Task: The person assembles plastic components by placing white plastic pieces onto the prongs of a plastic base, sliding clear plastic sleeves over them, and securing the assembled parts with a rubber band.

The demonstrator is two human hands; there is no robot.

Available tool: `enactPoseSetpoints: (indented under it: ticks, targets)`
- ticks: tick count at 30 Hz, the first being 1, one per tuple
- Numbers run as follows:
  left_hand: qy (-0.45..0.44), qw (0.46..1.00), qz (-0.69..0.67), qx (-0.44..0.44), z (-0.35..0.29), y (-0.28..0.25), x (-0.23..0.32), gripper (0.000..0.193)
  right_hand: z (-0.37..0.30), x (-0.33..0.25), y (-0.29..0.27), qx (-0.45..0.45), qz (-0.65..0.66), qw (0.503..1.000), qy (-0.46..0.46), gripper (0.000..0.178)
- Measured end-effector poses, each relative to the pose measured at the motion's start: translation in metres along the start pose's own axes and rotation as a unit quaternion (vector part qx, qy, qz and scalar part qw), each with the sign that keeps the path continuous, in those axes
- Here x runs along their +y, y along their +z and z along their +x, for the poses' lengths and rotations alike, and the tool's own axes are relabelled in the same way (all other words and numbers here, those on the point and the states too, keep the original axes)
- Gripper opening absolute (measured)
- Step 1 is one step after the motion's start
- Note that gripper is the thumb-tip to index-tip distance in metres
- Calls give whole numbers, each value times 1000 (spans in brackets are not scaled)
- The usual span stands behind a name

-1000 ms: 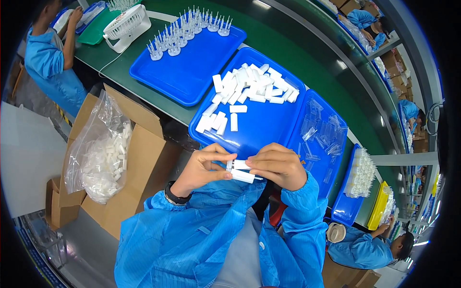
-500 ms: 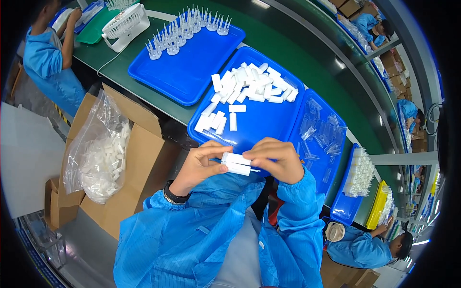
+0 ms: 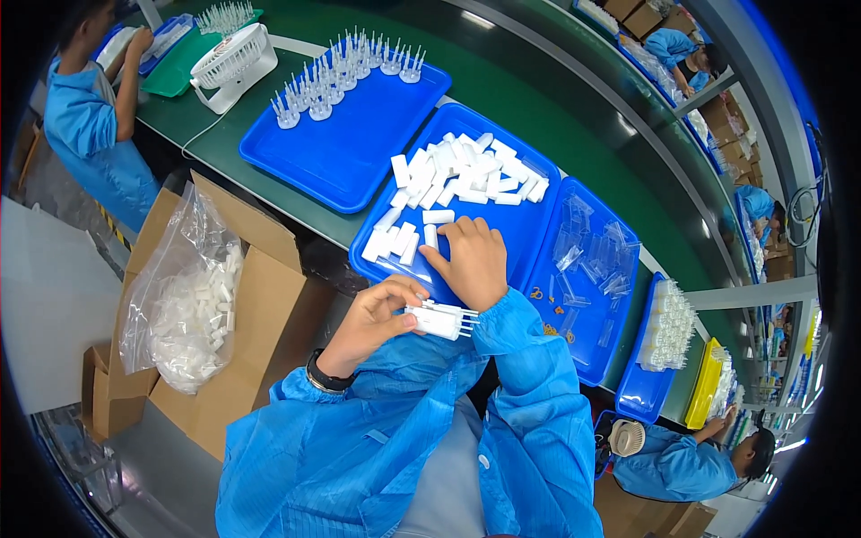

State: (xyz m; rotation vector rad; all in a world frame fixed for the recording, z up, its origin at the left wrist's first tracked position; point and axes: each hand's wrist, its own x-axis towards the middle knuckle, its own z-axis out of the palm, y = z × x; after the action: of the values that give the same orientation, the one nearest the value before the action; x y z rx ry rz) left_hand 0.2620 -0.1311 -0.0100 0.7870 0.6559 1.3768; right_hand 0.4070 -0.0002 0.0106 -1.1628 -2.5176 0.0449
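My left hand (image 3: 372, 316) is closed on a white plastic part (image 3: 437, 321) with thin pale pins sticking out of its right end. It holds the part just in front of my jacket, below the near edge of the middle blue tray (image 3: 525, 238). Over that tray is my right hand (image 3: 477, 262), thumb and forefinger apart. Their tips are beside a single small white block (image 3: 431, 236); I cannot tell whether they touch it. Farther back in the same tray lies a heap of white blocks (image 3: 471, 166).
Left of it, another blue tray (image 3: 309, 170) bears clear pronged pieces (image 3: 336, 76). A tray on the right contains clear plastic pieces (image 3: 592, 247) and small orange bits (image 3: 552, 309). An open carton (image 3: 269, 314) with a bag of white parts (image 3: 193, 314) stands at left. Co-workers sit nearby.
My right hand has let go of the white part and moved up and left over the middle tray. My left hand keeps the part, whose pins now show more. The view has shifted slightly.
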Motion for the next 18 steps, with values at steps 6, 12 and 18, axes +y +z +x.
enactPoseSetpoints:
  ticks: [6, 12, 18]
  targets:
    - [-15, 999, 6, 43, 1, 3, 6, 33, -7, 7, 1, 9, -11, 999, -34, 14]
    - [-18, 996, -36, 86, 3, 0, 5, 42, -18, 15, -43, 17, 105, 994, -2, 13]
    - [25, 995, -15, 93, 1, -10, -5, 43, -31, 18, -88, -10, 189, 980, -56, 19]
